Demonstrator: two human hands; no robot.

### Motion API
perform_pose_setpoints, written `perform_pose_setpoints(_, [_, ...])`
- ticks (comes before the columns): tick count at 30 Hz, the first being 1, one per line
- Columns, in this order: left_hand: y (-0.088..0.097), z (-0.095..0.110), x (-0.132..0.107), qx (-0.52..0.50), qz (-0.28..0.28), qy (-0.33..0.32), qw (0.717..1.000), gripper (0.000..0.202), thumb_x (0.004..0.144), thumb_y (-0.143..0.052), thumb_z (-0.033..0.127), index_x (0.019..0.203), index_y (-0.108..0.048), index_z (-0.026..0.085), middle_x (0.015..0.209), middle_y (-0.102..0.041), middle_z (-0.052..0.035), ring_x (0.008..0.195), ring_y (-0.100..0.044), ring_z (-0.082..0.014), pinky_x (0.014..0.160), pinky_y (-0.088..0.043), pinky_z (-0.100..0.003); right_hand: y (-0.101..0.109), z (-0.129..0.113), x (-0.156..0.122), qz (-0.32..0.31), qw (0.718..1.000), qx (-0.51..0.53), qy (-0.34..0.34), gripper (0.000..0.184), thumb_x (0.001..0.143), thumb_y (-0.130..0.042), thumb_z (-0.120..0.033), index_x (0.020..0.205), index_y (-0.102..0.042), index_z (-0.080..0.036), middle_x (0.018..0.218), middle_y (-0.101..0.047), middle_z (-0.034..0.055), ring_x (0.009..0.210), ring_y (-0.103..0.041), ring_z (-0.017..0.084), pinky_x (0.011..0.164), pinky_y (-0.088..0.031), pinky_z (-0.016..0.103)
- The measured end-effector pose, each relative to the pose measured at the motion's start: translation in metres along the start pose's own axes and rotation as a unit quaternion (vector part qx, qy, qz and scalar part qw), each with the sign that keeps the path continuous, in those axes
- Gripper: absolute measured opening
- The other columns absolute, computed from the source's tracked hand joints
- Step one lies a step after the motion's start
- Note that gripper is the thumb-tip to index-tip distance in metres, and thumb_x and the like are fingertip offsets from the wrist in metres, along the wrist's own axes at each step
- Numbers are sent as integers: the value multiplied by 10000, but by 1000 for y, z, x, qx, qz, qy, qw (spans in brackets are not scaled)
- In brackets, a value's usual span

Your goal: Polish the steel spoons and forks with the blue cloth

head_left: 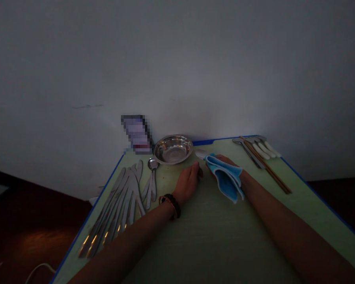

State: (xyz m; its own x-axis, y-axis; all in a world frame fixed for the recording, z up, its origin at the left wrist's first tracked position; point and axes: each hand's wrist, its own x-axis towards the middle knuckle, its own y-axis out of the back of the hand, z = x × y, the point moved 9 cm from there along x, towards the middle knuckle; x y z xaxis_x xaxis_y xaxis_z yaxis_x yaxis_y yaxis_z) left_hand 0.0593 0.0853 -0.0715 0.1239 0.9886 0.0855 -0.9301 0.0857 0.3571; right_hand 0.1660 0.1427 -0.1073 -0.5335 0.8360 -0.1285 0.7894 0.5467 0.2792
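The right hand (225, 159), closed, holds a cloth (225, 170) and spoon (200, 154), stretched sideways, tip facing the bowl (173, 152). Left hand (188, 182)'s grip: can't tell.

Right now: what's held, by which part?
Right hand grips the folded blue cloth near its far end; a silver metal utensil protrudes, its grip hidden. Left hand: nothing visibly held.

Phone (138, 135) stands tilted by wall (177, 59); cable (43, 264) below.
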Motion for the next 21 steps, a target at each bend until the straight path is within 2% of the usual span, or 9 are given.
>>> perform_pose_setpoints(3, [2,-1,-1,-15,6,4,1000,432,878,-296,419,578,-528,213,511,-459,22,515,-463,-158,522,-337,-261,-5,-2,-3,-6,996,86,-22,296,737,-537,-445,610,-516,-179,500,-482,-44,454,-460,80,468,-372,221])
perform_pose_setpoints(8, [6,1,-2,-58,26,6,998,313,869,-334,374,674,-522,220,618,-523,9,583,-498,-170,544,-375,-264,-32,-14,-13,-102,973,204,-45,341,665,-624,-466,592,-520,-149,455,-441,-75,395,-382,46,416,-316,195])
perform_pose_setpoints(12, [6,0,-2,-92,37,16,995,248,856,-375,338,722,-541,212,706,-577,-8,673,-532,-183,617,-410,-278,-37,-18,-15,-121,967,220,-48,386,664,-619,-499,587,-523,-133,443,-445,-72,387,-382,39,398,-304,185])
perform_pose_setpoints(15, [2,-4,-3,-134,20,34,990,227,852,-385,324,800,-574,210,738,-595,-11,709,-552,-186,664,-425,-289,-37,-14,-14,-121,966,221,-55,384,647,-640,-490,588,-532,-126,453,-464,-64,394,-401,41,397,-309,182])
perform_pose_setpoints(18, [-1,-6,-4,-157,5,44,987,215,850,-391,315,829,-582,220,771,-603,-8,732,-558,-183,685,-432,-289,-37,-11,-13,-127,965,223,-61,367,639,-657,-469,602,-540,-123,465,-476,-61,402,-413,42,403,-314,180])
perform_pose_setpoints(21, [0,-6,-4,-181,20,49,982,168,838,-430,310,817,-573,224,760,-589,4,699,-547,-162,659,-435,-268,-38,-11,-14,-135,961,230,-66,378,670,-625,-487,605,-532,-125,474,-475,-58,412,-412,41,413,-318,182])
